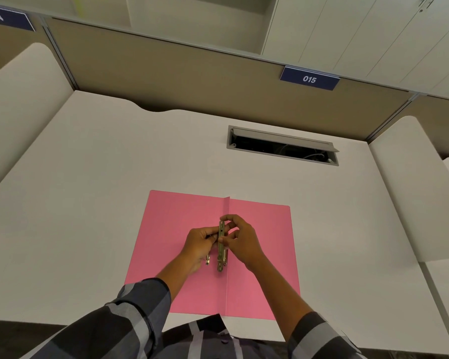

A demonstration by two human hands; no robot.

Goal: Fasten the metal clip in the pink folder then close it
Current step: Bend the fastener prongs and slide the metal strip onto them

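Note:
A pink folder [259, 255] lies open and flat on the white desk, its spine fold running away from me down the middle. Along that fold sits a long metal clip [221, 251], held a little above the paper. My left hand [198, 246] pinches the clip's middle from the left, and a loose metal prong end shows below its fingers. My right hand [240, 239] grips the clip's upper part from the right with thumb and fingers. Both hands hide most of the clip's middle.
The white desk [88, 203] has curved side panels left and right. An open cable tray slot [283, 146] sits in the desk behind the folder. A beige partition with a "015" label [309, 79] stands at the back.

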